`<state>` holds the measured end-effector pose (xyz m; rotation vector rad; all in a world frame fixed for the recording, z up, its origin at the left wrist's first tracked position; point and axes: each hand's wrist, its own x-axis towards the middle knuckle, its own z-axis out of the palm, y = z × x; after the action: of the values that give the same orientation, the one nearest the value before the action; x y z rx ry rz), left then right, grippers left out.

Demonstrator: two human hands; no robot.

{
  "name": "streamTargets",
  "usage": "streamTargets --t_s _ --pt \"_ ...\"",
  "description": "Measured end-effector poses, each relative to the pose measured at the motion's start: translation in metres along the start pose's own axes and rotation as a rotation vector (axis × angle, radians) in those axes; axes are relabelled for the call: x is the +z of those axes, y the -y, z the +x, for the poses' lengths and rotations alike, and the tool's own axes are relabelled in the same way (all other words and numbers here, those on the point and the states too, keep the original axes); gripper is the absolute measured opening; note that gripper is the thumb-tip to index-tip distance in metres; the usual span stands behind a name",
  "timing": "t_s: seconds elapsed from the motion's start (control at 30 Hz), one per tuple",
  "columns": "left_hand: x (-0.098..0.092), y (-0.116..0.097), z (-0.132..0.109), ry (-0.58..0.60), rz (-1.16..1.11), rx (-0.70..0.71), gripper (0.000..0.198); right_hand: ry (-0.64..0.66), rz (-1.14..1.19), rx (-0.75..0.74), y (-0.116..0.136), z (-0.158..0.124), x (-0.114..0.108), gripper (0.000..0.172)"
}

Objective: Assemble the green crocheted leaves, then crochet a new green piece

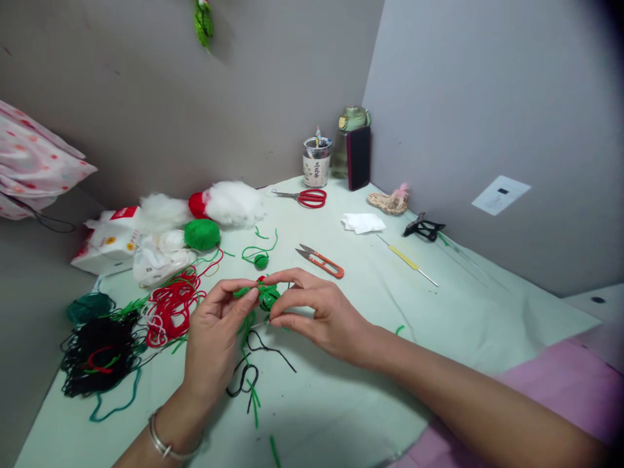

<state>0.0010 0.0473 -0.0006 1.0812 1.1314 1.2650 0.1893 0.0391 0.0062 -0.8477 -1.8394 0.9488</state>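
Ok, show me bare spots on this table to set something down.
Widest bare cloth lies right of the right hand, between the yellow hook and the pink fabric. A smaller patch sits between red scissors, orange snips and white tissue. Crowded: left of the left hand, red yarn and black yarn. Both hands pinch the green crochet piece.

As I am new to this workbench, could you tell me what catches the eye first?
In the middle, the left hand and right hand pinch a small green yarn piece between them. A tangle of red yarn lies to their left beside black yarn, and orange snips lie just beyond the hands.
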Motion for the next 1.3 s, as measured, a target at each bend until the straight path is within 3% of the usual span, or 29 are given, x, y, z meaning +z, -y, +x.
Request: streamTargets --t_s 0.13,0.3,0.53,0.9,1.13,1.3 --pt "-0.002 0.001 0.001 0.008 0.088 0.038 0.012 -0.032 0.106 0.088 0.003 0.002 0.001 0.009" --pt "-0.005 -0.005 0.004 0.035 0.24 0.187 0.003 -0.052 0.558 0.361 0.002 0.009 -0.005 0.016" --pt "-0.005 -0.007 0.004 0.115 0.107 -0.014 0.009 -0.017 0.906 0.663 -0.003 0.014 -0.016 0.029" --pt "-0.002 -0.016 0.009 0.198 0.031 -0.183 0.018 0.007 1.016 0.647 -0.012 0.012 -0.018 0.027" --pt "-0.005 -0.022 0.011 0.362 -0.028 -0.377 0.017 -0.018 1.03 0.652 -0.012 0.013 -0.019 0.027" --pt "-0.007 -0.021 0.011 0.295 -0.09 -0.379 0.015 -0.002 0.959 0.692 -0.011 0.013 -0.019 0.028"
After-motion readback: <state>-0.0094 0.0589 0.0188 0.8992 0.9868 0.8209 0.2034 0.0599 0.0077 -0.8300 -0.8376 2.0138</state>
